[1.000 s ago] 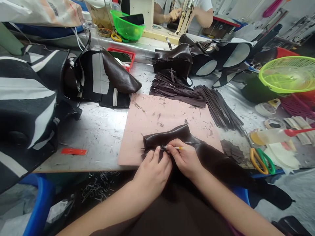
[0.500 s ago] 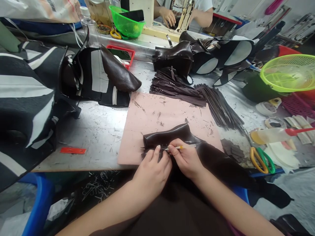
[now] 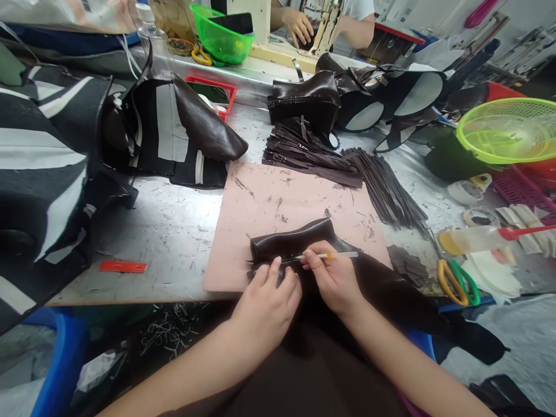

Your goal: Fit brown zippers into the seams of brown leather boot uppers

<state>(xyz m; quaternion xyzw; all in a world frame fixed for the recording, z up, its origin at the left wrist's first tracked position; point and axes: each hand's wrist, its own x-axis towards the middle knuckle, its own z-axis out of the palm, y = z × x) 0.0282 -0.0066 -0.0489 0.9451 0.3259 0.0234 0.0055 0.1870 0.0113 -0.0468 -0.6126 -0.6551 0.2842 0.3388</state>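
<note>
A dark brown, glossy leather piece (image 3: 292, 236) lies across a pink cutting board (image 3: 256, 197) and trails off to the right over the table's front edge. My left hand (image 3: 270, 298) rests on its near edge, fingers curled and pressing the leather down. In my right hand (image 3: 333, 281) is a slim white pen with a yellow section (image 3: 341, 255), pinched between thumb and fingers. The pen slants low over the leather, its tip end beside a seam or slit near my left fingertips. Whether the tip touches is too small to tell.
Dark leather strips (image 3: 310, 153) and shaped leather pieces (image 3: 304, 98) lie behind the board. More lined pieces (image 3: 167, 124) crowd the left. Scissors (image 3: 458, 282) and a glue bottle (image 3: 471, 238) are on the right, a red strip (image 3: 122, 266) on the left. Another person's hand (image 3: 299, 26) works at a machine.
My right hand and the pen have moved slightly right, away from my left fingertips, and the pen lies flatter. My left hand stays on the leather. The whole view has shifted a little.
</note>
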